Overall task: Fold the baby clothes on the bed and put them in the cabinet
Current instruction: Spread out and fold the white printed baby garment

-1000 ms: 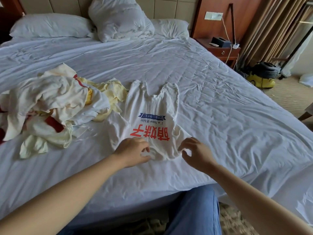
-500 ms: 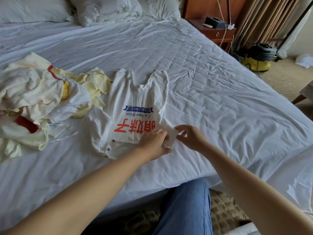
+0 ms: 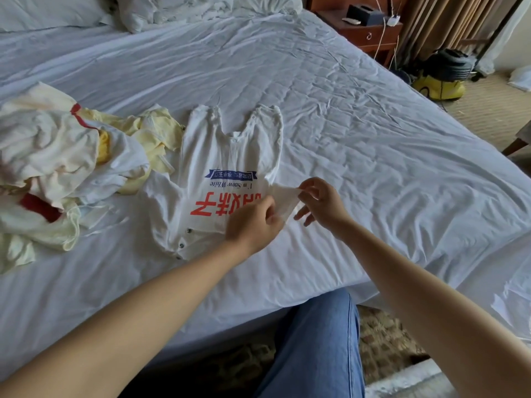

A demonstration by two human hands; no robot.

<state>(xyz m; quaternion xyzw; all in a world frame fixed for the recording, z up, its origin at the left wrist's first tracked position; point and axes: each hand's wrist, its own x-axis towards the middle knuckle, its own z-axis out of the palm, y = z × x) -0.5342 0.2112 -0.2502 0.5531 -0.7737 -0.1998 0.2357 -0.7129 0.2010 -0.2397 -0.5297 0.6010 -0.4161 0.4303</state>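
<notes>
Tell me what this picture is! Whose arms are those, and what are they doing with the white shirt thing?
There is no machine here: those are a person's own arms. The camera sits on their head and looks down, so you see what they see. The left hand and the right hand both pinch one sleeve of a white baby suit with red and blue writing. The rest of it lies flat on the bed. To its left sits a jumbled pile of clothes, white and yellow, not yet folded. The blue at the bottom is the person's jeans.
</notes>
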